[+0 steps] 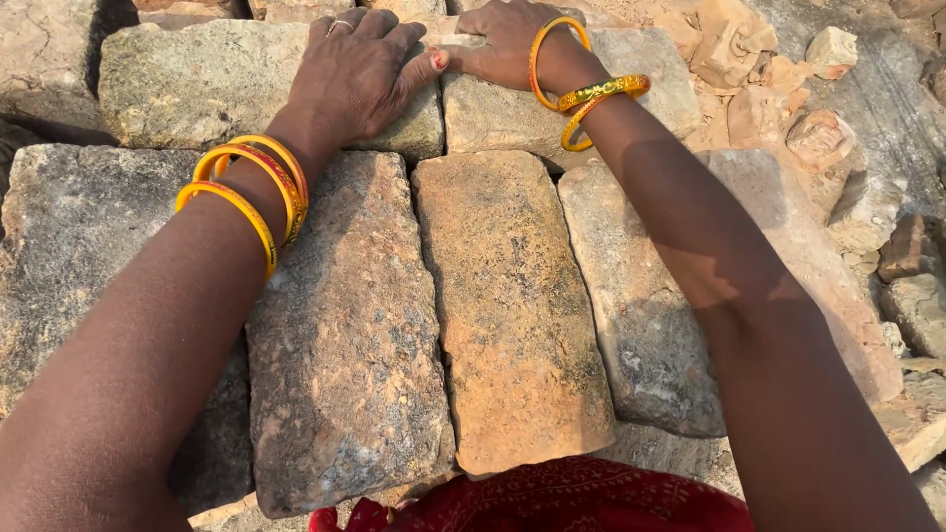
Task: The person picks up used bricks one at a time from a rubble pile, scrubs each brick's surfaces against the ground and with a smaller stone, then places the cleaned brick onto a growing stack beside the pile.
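Two hands: left hand (360,74), right hand (507,44), both flat on far-row blocks.

Bangles: three on the left wrist (251,187), three on the right wrist (586,89); six total. One ring (338,24) on the left hand.

Stone blocks counted from the orange block (512,305): two to its left, one to its right, two beyond it. Loose rubble (788,89) further right, uncounted.

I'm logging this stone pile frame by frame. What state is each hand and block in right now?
left hand: flat, palm down on the grey far block
right hand: resting on the pale far block
orange middle block: lying flat, untouched
grey near block: lying flat, beside it
rubble: loose, scattered
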